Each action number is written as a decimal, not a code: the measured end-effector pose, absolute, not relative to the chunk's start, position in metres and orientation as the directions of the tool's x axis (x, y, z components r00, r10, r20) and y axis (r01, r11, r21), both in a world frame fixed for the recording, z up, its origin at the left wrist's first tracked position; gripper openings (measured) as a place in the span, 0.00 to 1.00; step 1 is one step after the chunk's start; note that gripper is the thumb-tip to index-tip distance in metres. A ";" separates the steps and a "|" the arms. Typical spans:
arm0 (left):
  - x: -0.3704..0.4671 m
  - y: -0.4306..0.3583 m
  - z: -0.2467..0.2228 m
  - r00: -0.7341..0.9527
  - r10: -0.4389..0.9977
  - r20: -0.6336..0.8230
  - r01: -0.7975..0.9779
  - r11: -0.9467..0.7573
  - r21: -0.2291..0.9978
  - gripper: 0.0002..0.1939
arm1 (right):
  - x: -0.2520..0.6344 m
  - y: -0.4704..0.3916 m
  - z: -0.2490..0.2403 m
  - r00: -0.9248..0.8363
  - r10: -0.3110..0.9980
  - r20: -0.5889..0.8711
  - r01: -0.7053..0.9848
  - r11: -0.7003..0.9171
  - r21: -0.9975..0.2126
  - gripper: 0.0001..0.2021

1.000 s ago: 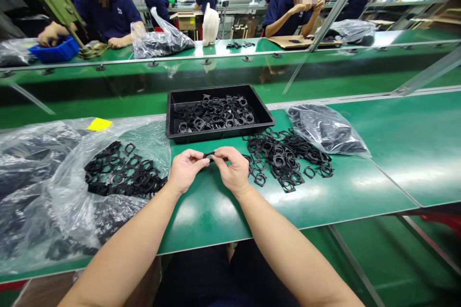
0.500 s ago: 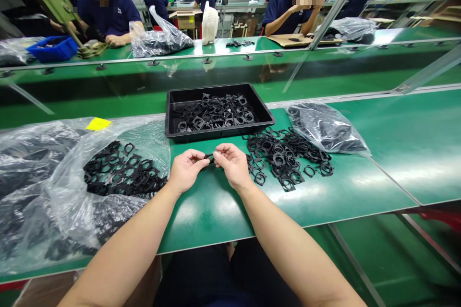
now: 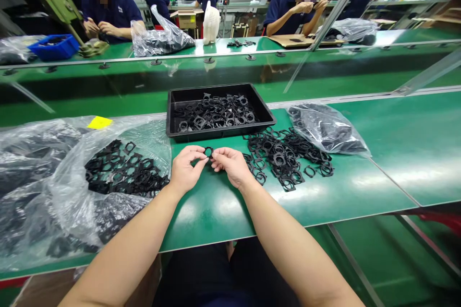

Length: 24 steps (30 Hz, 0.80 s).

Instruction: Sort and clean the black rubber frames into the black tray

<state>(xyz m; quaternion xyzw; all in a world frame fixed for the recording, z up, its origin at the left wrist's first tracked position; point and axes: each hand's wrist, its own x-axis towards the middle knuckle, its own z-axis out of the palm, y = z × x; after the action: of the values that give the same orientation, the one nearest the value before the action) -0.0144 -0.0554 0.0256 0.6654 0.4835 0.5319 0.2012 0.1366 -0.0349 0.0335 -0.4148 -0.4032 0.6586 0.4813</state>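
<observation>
Between my two hands is a small black ring-shaped part (image 3: 208,152), its round opening facing me. My left hand (image 3: 187,169) pinches its left side between thumb and fingers. The fingertips of my right hand (image 3: 232,165) close on its right side. Just beyond my hands stands a black tray (image 3: 219,133) holding many similar dark parts. A loose heap of black ring-shaped frames (image 3: 279,156) lies to the right of my right hand. Left of my left hand, more black frames (image 3: 124,170) spill from the mouth of a clear plastic bag (image 3: 68,192).
A closed clear bag of black parts (image 3: 326,127) lies at the right, behind the heap. A yellow label (image 3: 100,122) sits on the left bag. Across the bench, co-workers sit behind a rail, near a blue bin (image 3: 54,48) and a white device (image 3: 211,24).
The black part has been turned from edge-on so that its opening shows. My right-hand fingers have shifted lower along its side. A co-worker at the far left has brought both hands together.
</observation>
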 end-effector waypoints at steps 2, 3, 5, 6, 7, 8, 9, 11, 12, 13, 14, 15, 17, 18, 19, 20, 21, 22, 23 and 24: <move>-0.013 -0.053 0.024 -0.130 0.892 0.434 0.293 -0.383 0.876 0.06 | 0.137 -0.034 0.033 -0.209 0.965 -0.159 -0.276 -0.214 -0.937 0.13; -0.013 -0.051 0.024 -0.186 0.912 0.367 0.206 -0.329 0.922 0.08 | 0.137 -0.033 0.033 -0.216 0.964 -0.154 -0.269 -0.210 -0.940 0.13; -0.014 -0.048 0.025 -0.242 0.955 0.174 0.002 -0.179 0.984 0.15 | 0.137 -0.033 0.033 -0.229 0.963 -0.140 -0.264 -0.200 -0.944 0.14; -0.015 -0.047 0.027 -0.229 0.971 0.072 -0.096 -0.096 0.991 0.18 | 0.137 -0.033 0.033 -0.235 0.963 -0.133 -0.265 -0.195 -0.944 0.14; -0.016 -0.045 0.028 -0.199 0.980 -0.013 -0.176 -0.023 0.984 0.21 | 0.137 -0.033 0.032 -0.241 0.962 -0.129 -0.266 -0.193 -0.945 0.14; -0.017 -0.044 0.030 -0.170 0.983 -0.070 -0.230 0.030 0.973 0.22 | 0.136 -0.033 0.032 -0.241 0.962 -0.127 -0.267 -0.191 -0.944 0.14; -0.017 -0.044 0.031 -0.152 0.983 -0.101 -0.258 0.059 0.964 0.23 | 0.136 -0.033 0.031 -0.233 0.964 -0.127 -0.270 -0.190 -0.944 0.14; -0.018 -0.044 0.033 -0.148 0.982 -0.120 -0.270 0.077 0.960 0.23 | 0.136 -0.032 0.029 -0.208 0.970 -0.128 -0.275 -0.183 -0.944 0.15; -0.018 -0.044 0.034 -0.146 0.982 -0.123 -0.267 0.080 0.960 0.23 | 0.136 -0.032 0.028 -0.200 0.972 -0.126 -0.273 -0.179 -0.945 0.15; -0.018 -0.045 0.035 -0.138 0.982 -0.128 -0.263 0.089 0.961 0.23 | 0.136 -0.031 0.027 -0.202 0.972 -0.123 -0.266 -0.175 -0.948 0.15; -0.018 -0.046 0.035 -0.124 0.983 -0.138 -0.262 0.102 0.960 0.24 | 0.137 -0.030 0.026 -0.213 0.970 -0.118 -0.254 -0.171 -0.952 0.16; -0.018 -0.047 0.036 -0.102 0.983 -0.153 -0.266 0.121 0.956 0.25 | 0.138 -0.029 0.025 -0.229 0.967 -0.111 -0.237 -0.166 -0.957 0.16; -0.019 -0.049 0.038 -0.042 0.980 -0.192 -0.282 0.173 0.944 0.27 | 0.141 -0.028 0.025 -0.262 0.960 -0.098 -0.197 -0.152 -0.969 0.16; -0.019 -0.050 0.038 -0.015 0.978 -0.209 -0.288 0.196 0.938 0.28 | 0.142 -0.027 0.025 -0.275 0.957 -0.093 -0.177 -0.146 -0.973 0.16; -0.019 -0.050 0.039 0.003 0.976 -0.219 -0.289 0.210 0.934 0.28 | 0.143 -0.027 0.025 -0.286 0.954 -0.091 -0.160 -0.141 -0.977 0.16; -0.019 -0.050 0.039 0.010 0.975 -0.221 -0.286 0.214 0.934 0.28 | 0.144 -0.027 0.025 -0.295 0.951 -0.089 -0.148 -0.138 -0.979 0.16; -0.020 -0.051 0.039 0.008 0.976 -0.216 -0.279 0.209 0.937 0.27 | 0.145 -0.027 0.024 -0.303 0.949 -0.089 -0.143 -0.138 -0.980 0.16; -0.020 -0.050 0.039 0.002 0.978 -0.207 -0.269 0.200 0.942 0.26 | 0.145 -0.028 0.024 -0.308 0.947 -0.090 -0.144 -0.140 -0.980 0.16; -0.021 -0.050 0.039 -0.002 0.980 -0.200 -0.258 0.192 0.947 0.25 | 0.145 -0.029 0.022 -0.308 0.947 -0.090 -0.151 -0.142 -0.978 0.16; -0.021 -0.050 0.038 -0.004 0.981 -0.194 -0.246 0.187 0.951 0.24 | 0.144 -0.030 0.021 -0.304 0.949 -0.089 -0.159 -0.143 -0.977 0.16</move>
<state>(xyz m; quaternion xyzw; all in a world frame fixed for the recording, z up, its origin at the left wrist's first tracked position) -0.0212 -0.0500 0.0385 0.3768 0.4878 0.5141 0.5965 0.1440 -0.0305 0.0211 -0.4016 -0.4916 0.6404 0.4324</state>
